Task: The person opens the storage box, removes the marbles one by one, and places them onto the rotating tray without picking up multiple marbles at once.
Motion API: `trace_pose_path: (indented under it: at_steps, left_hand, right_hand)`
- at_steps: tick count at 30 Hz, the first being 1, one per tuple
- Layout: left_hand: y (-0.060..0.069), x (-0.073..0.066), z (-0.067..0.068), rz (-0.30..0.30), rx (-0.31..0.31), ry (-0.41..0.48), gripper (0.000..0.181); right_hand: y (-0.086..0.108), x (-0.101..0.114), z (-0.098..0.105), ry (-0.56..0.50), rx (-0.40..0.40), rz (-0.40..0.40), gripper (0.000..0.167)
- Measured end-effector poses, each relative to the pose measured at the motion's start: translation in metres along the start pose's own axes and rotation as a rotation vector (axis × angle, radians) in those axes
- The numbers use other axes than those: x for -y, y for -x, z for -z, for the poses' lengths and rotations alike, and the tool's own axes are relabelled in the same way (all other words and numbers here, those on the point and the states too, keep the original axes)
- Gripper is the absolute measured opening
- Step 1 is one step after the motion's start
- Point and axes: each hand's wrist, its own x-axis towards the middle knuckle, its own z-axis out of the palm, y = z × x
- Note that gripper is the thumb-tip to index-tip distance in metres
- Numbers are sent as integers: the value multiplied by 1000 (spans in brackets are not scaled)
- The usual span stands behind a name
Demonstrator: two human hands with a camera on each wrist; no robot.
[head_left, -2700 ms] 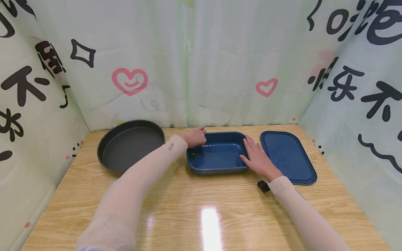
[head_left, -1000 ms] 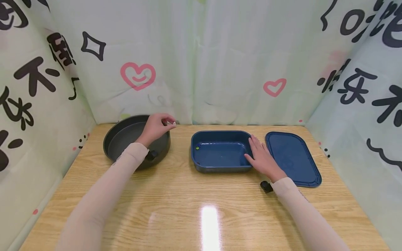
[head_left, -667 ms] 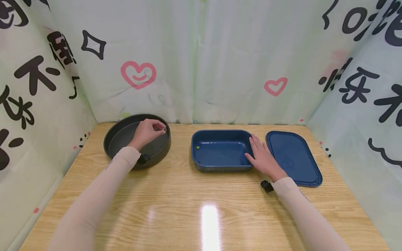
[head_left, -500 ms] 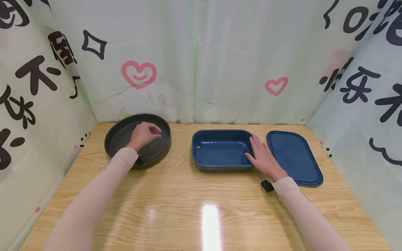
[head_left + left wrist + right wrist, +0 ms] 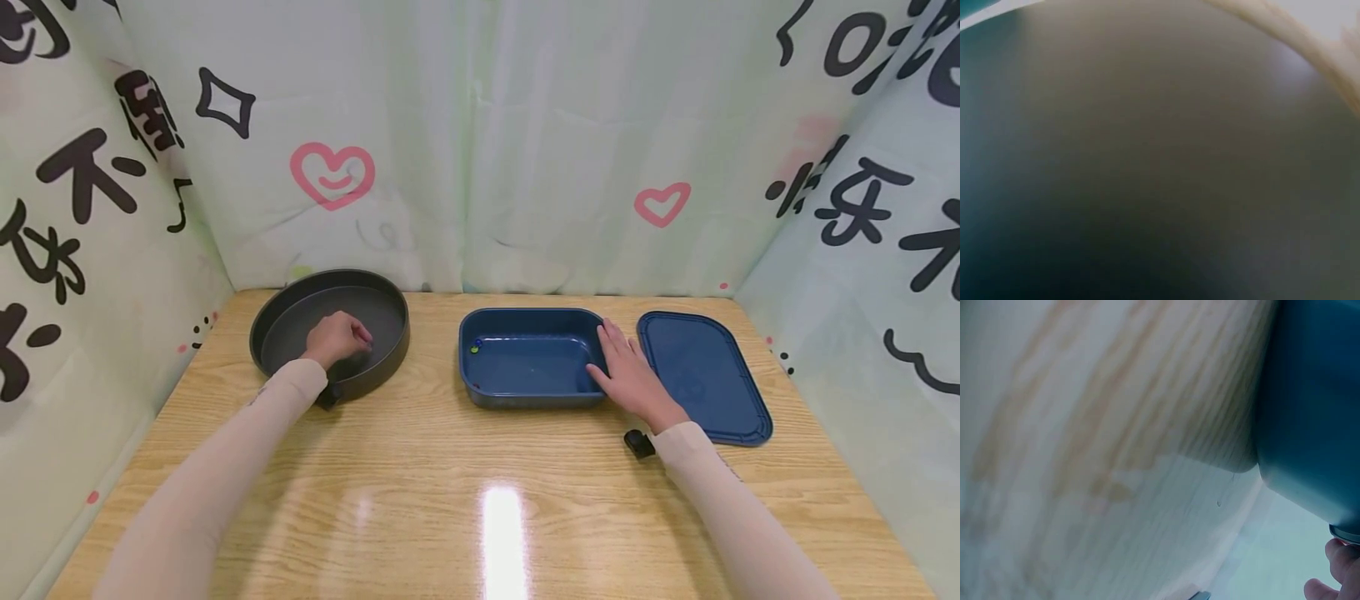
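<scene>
My left hand [image 5: 337,337] is inside the round dark grey pan [image 5: 288,312], low over its floor. Its thumb and fingers are pinched together round a tiny bead-like thing, now mostly hidden by the fingertips. In the left wrist view the pan's wall [image 5: 1160,125] fills nearly everything, blurred. My right hand [image 5: 628,375] rests with straight fingers on the right end of the deep blue rectangular box [image 5: 528,402]. Small green and blue bead-like bits [image 5: 476,347] lie inside at the box's left end. In the right wrist view, fingertips [image 5: 1338,556] touch the box's rim.
A flat blue lid [image 5: 697,375] lies on the wooden table [image 5: 420,483] to the right of the box, partly behind my right hand. Printed curtains [image 5: 465,167] enclose the table at the back and sides. Bare wood separates pan and box.
My left hand has gone from the box's left end over to the pan, carrying a small pinched thing, then down inside it. My right hand has stayed on the box.
</scene>
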Motion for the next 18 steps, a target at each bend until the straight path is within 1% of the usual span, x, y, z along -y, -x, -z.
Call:
trace_pose_path:
  at_steps: [7,10,12,14,18]
  left_hand:
    - [0,4,-3,11,34,-46,12]
    - [4,2,0,8,48,-57,11]
    - [6,-2,6,-13,50,-63,11]
    - [7,-8,14,-39,46,-72,12]
    - [2,-18,32,-73,26,-82,14]
  right_hand:
    - [-1,1,0,1,1,-1,72]
    - [-1,1,0,-9,5,5,72]
    - [0,1,0,-16,10,3,72]
    - [0,1,0,-16,11,0,72]
    - [1,0,0,-12,13,-8,73]
